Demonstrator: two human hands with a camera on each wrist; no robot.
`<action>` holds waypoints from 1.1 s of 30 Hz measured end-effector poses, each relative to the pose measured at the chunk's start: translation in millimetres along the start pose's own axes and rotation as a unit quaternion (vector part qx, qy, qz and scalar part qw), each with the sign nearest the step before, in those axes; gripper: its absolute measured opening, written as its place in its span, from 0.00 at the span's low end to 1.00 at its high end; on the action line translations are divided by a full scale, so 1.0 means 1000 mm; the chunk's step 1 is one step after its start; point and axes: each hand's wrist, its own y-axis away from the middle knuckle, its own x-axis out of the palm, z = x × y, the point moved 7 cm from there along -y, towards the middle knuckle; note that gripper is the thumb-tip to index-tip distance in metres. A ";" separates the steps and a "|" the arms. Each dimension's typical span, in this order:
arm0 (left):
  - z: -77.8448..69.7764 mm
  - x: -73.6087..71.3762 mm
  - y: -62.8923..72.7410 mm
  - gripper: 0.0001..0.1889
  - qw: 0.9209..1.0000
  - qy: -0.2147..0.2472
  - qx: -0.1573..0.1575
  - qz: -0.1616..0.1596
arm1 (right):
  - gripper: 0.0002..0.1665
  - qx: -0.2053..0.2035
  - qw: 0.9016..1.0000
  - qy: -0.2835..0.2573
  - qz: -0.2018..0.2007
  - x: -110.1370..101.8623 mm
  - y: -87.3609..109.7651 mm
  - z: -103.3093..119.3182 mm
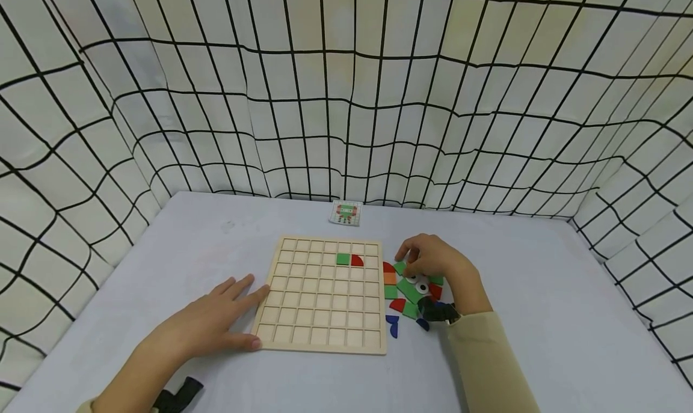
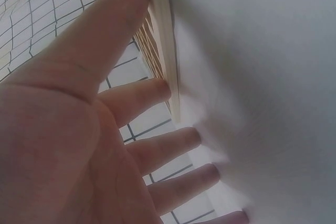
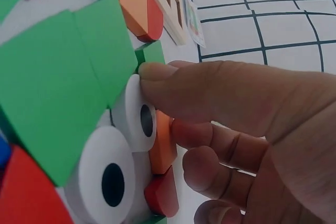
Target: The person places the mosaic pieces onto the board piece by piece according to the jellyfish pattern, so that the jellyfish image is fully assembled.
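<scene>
A wooden grid board (image 1: 319, 348) lies flat, with a green square (image 1: 343, 259) and a red quarter-round piece (image 1: 357, 260) in neighbouring cells near its top. My left hand (image 1: 208, 320) is spread at the board's left side; thumb and index finger (image 2: 142, 98) touch its edge. At the pile on the right, my right hand (image 1: 433, 260) pinches a small green block (image 3: 152, 52) between thumb and index finger; the index fingertip is mostly hidden behind the thumb in the right wrist view. Beneath this hand are white eye discs (image 3: 107, 179) and larger green blocks (image 3: 52, 82).
A small picture card (image 1: 345, 213) with a coloured figure lies behind the board. Red, orange and green pieces line the board's right edge, with blue pieces (image 1: 393, 326) nearer me. Black netting (image 1: 346, 100) over white walls surrounds the white table (image 1: 216, 220).
</scene>
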 end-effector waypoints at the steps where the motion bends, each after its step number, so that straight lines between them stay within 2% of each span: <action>1: 0.000 0.000 0.000 0.51 1.000 -0.002 0.001 -0.001 | 0.11 0.000 1.000 -0.001 -0.002 0.000 0.000 0.000; 11: 0.001 0.000 0.001 0.50 1.000 0.004 -0.001 -0.002 | 0.12 -0.023 1.000 -0.013 -0.008 -0.002 0.001 0.003; 20: 0.001 0.002 0.001 0.50 1.000 0.006 -0.001 -0.004 | 0.08 -0.050 0.998 -0.045 -0.011 -0.005 0.002 0.006; 26: 0.001 0.002 0.002 0.51 1.000 0.005 -0.005 0.004 | 0.09 -0.097 0.992 -0.053 -0.059 -0.007 -0.003 0.017; 30: 0.001 0.001 0.001 0.51 1.000 -0.003 -0.006 0.002 | 0.08 -0.142 0.983 -0.058 -0.105 -0.007 -0.005 0.033; 33: 0.001 0.001 -0.001 0.51 1.000 -0.008 -0.004 0.003 | 0.07 -0.173 0.975 -0.065 -0.124 -0.003 -0.005 0.048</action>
